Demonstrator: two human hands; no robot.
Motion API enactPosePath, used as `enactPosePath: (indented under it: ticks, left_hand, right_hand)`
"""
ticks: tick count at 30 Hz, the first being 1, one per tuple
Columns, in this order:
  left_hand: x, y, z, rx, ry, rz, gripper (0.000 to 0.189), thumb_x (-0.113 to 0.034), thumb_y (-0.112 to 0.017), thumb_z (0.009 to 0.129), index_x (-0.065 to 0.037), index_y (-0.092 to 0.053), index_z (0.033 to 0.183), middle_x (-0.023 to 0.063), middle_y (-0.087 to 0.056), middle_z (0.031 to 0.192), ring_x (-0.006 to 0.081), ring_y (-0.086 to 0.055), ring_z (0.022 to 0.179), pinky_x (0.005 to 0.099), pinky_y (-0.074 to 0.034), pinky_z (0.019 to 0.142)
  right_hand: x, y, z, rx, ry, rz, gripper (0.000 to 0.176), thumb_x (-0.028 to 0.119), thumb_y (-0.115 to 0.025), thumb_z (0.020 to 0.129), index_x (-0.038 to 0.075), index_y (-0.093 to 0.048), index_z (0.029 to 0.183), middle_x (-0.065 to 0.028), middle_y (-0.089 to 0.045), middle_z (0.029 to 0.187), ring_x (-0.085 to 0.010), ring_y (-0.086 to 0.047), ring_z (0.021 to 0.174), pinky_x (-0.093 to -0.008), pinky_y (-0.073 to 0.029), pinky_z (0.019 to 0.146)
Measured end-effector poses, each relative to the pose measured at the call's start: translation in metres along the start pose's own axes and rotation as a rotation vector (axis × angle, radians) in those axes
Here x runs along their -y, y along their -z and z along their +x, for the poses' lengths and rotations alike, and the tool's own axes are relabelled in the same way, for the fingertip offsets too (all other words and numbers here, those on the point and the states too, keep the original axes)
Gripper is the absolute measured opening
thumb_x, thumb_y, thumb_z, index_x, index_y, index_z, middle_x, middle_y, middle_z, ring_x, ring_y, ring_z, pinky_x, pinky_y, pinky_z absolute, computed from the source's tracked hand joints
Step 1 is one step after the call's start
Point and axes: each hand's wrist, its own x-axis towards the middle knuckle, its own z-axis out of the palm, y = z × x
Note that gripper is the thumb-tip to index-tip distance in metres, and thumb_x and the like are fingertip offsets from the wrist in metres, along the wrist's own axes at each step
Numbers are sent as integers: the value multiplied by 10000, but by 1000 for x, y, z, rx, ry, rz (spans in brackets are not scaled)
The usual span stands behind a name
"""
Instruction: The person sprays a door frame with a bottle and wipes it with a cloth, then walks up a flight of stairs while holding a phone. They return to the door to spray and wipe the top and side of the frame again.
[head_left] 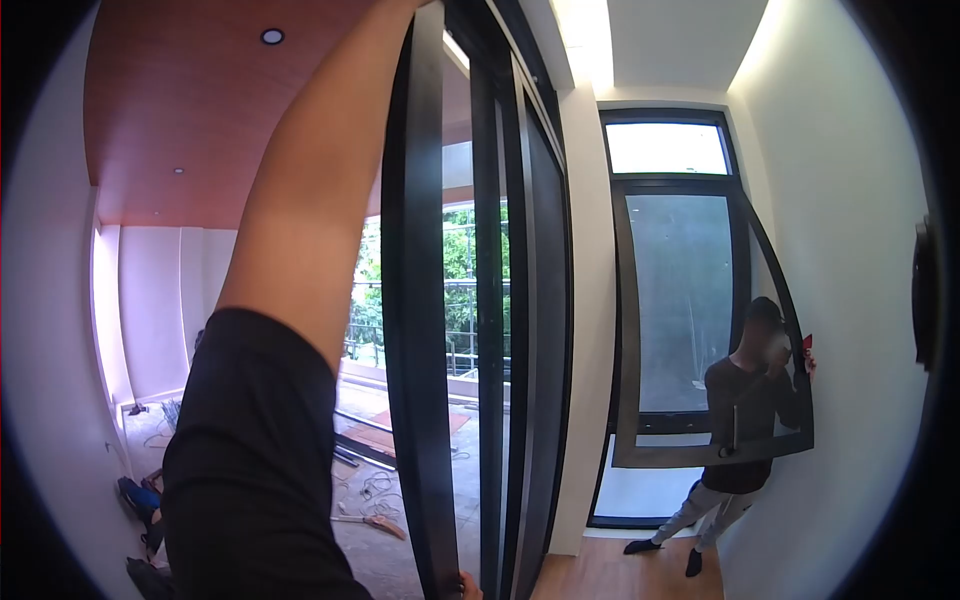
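Note:
My left arm, in a dark short sleeve, reaches up along a tall black-framed door panel [415,300]. Its wrist meets the top edge of the view, beside the panel's upper end, and the hand is cut off there. Low down, fingertips of my right hand [468,586] curl round the panel's edge; the rest of that hand is hidden. The panel stands upright and looks like a sliding glass door leaf, seen nearly edge-on. Further dark upright frames [490,300] stand close on its right.
On the right, a person [745,400] stands behind a tilted-out window sash [715,455], one hand at its edge. Through the doorway, cables [378,490], boards [400,430] and dark strips [365,452] lie on the floor. A white wall [840,300] borders the right.

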Motion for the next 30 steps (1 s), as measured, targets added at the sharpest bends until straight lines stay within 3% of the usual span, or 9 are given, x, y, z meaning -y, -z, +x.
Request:
enactPosePath:
  ticks: [5,7,10,14,19,23,27,28,30]
  left_hand:
    - [19,-25,3,-3,-21,-31,402,-127,-580,905,-83,-712,1282,229,-710,1223,356,-681,1153,417,-526,1017]
    - [24,1,-30,-6,-180,27,337,-235,-649,875,-100,-776,1157,223,-727,1109,411,-700,1033,431,-543,965]
    - [-12,59,-124,3,-164,-32,339,-156,-604,879,-97,-767,1171,236,-713,1124,410,-702,1011,445,-544,956]
    - [-31,82,-163,79,-102,46,346,-125,-585,885,-99,-760,1182,234,-709,1137,418,-693,1011,449,-542,955]
    - [13,19,-67,8,-242,2,395,-186,-581,880,-85,-744,1225,253,-708,1173,408,-684,1087,462,-526,992]
    - [-1,-12,-6,-4,49,-275,369,-117,-553,899,-43,-740,1208,263,-700,1208,414,-690,1098,442,-537,984]
    - [10,-18,-46,-258,-94,-31,360,-130,-546,886,-37,-757,1162,271,-705,1185,419,-694,1075,444,-548,961]
    - [6,-2,-62,-95,-42,-159,405,-194,-605,860,-39,-728,1213,271,-704,1187,410,-672,1131,455,-530,992]
    - [18,4,-78,-132,-110,-54,443,-231,-589,867,-74,-718,1260,256,-697,1223,385,-670,1147,450,-519,1010]
  right_hand:
    - [2,2,5,-5,-4,0,833,72,-739,870,185,-336,1590,-186,-548,1415,-317,-621,1189,-424,-554,924]
    - [1,3,4,2,-8,-4,834,79,-746,864,180,-340,1586,-185,-550,1411,-315,-620,1188,-425,-553,924]
    - [4,5,5,10,-10,-7,836,90,-756,856,172,-346,1581,-182,-553,1404,-314,-620,1186,-426,-552,923]
    - [3,4,9,9,-13,0,840,105,-770,846,162,-355,1573,-179,-558,1396,-311,-619,1183,-427,-550,922]
    - [2,4,9,9,-23,-14,845,124,-787,832,150,-365,1564,-176,-563,1385,-308,-619,1180,-429,-548,920]
    - [-3,0,13,-2,-21,-16,850,138,-800,822,140,-374,1557,-173,-567,1376,-305,-618,1178,-431,-546,919]
    - [-4,5,8,6,-27,-22,856,153,-814,811,130,-382,1550,-170,-572,1368,-303,-618,1175,-432,-544,918]
    - [-3,5,6,10,-32,-20,858,157,-817,808,127,-384,1548,-169,-573,1366,-302,-618,1175,-433,-543,917]
    - [-2,4,5,15,-32,-24,861,164,-824,803,122,-389,1544,-168,-575,1361,-301,-617,1173,-433,-542,917]
